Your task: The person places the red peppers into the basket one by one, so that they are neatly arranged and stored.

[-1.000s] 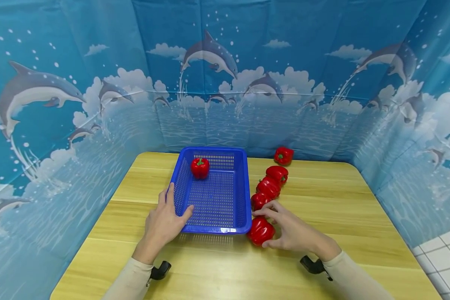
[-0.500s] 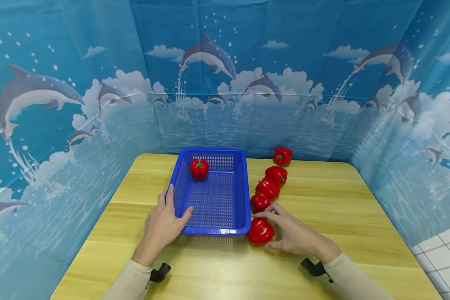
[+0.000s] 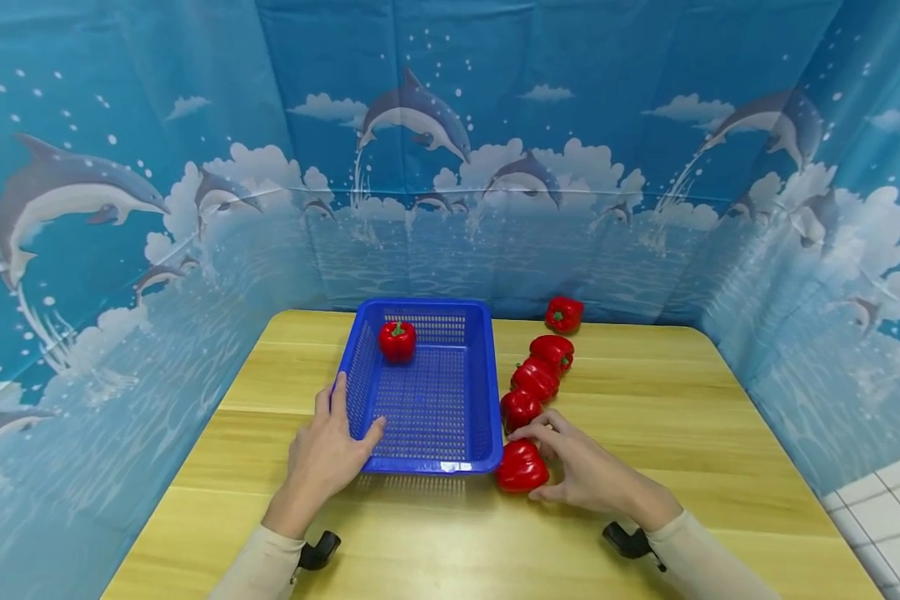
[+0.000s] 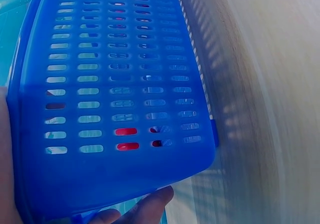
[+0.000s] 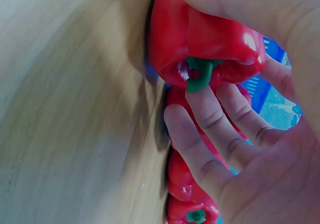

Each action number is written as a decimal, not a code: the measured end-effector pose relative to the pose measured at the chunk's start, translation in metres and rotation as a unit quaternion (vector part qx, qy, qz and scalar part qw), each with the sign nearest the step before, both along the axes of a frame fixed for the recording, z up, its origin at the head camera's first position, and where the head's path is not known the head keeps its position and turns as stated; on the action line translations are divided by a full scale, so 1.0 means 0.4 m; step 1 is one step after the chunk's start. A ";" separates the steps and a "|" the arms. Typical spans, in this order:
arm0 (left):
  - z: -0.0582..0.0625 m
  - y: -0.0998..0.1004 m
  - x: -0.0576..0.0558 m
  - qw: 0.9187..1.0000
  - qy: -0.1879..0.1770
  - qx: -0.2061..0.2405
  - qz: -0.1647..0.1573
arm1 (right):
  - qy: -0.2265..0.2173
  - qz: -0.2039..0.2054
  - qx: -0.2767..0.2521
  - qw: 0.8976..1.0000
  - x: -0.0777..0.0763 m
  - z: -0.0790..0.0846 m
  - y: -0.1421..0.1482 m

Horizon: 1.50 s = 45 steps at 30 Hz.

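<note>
My left hand point(image 3: 326, 454) grips the left front corner of a blue plastic basket point(image 3: 412, 466), thumb over the rim and fingers outside. In the left wrist view, fingertips point(image 4: 159, 198) show at the edge of the perforated basket wall point(image 4: 100, 179). My right hand point(image 3: 588, 467) holds the nearest red bell pepper point(image 3: 522, 468) between thumb and fingers, beside the basket's right front corner. The right wrist view shows its green stem point(image 5: 201, 75) facing the palm, with the other fingers spread below it. Another red bell pepper point(image 3: 397, 342) stands upright inside the basket at the back left.
Several more red bell peppers run back along the basket's right side: one point(image 3: 520, 408) just behind my right hand, others point(image 3: 536, 379) beyond it, and one point(image 3: 564, 314) near the table's back edge. The wooden table point(image 3: 645, 400) backs onto a dolphin-print curtain point(image 3: 435, 233).
The pepper at my right hand has turned slightly, and the thumb has shifted along its near side. My left hand stays at the basket corner. The head view has tilted a little.
</note>
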<state>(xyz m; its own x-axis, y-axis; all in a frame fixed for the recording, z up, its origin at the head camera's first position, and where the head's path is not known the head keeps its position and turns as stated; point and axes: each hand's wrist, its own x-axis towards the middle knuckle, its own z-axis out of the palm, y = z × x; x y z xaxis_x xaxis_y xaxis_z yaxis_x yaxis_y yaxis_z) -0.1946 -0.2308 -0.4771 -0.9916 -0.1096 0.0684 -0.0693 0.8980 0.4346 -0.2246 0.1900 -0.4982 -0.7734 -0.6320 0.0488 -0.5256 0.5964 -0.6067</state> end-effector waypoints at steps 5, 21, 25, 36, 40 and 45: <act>0.005 0.003 0.003 1.000 -0.008 0.005 -0.001 | 0.017 0.004 0.000 1.000 0.007 0.000 -0.001; -0.002 -0.001 0.000 1.000 -0.001 0.006 0.002 | 0.036 0.001 0.001 0.999 0.018 -0.002 0.014; 0.001 0.002 0.000 1.000 0.002 0.007 0.004 | 0.038 -0.001 0.000 0.999 0.020 0.006 0.019; -0.005 0.001 0.001 1.000 0.011 0.007 0.005 | 0.039 -0.008 -0.014 0.999 0.026 0.020 0.035; -0.006 0.001 0.000 1.000 0.010 0.004 0.005 | 0.046 -0.006 -0.023 0.999 0.025 0.024 0.040; -0.006 0.001 -0.002 1.000 0.008 0.001 0.006 | 0.046 -0.003 -0.031 0.998 0.023 0.033 0.044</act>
